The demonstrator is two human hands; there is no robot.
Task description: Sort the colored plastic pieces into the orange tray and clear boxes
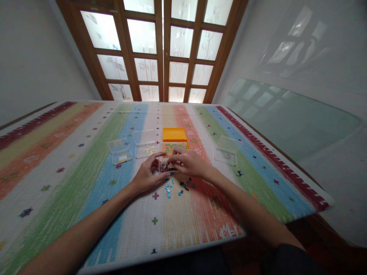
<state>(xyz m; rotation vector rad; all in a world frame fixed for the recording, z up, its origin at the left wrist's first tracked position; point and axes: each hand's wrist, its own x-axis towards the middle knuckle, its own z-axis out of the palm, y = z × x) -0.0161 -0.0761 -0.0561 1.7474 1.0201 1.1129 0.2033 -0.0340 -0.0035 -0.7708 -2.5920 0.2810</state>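
In the head view my left hand (146,172) is closed round the left side of a small clear plastic box (159,166), thumb along its near edge. Dark brown small pieces (165,167) lie inside the box. Over its right part, my right hand (191,162) has its fingers bent down and pressed together; what they hold, if anything, is hidden. On the cloth just in front of both hands are scattered several small blue pieces (168,189) and several dark brown ones (185,186). An orange box (174,133) with its lid folded back stands behind my hands, green pieces in it.
A clear box with pale yellow pieces (149,149) stands left of the orange box. Further left is another open clear box (122,157), and at the right a third one (225,156). A striped cloth (137,225) covers the table; wooden glazed doors (163,57) stand behind.
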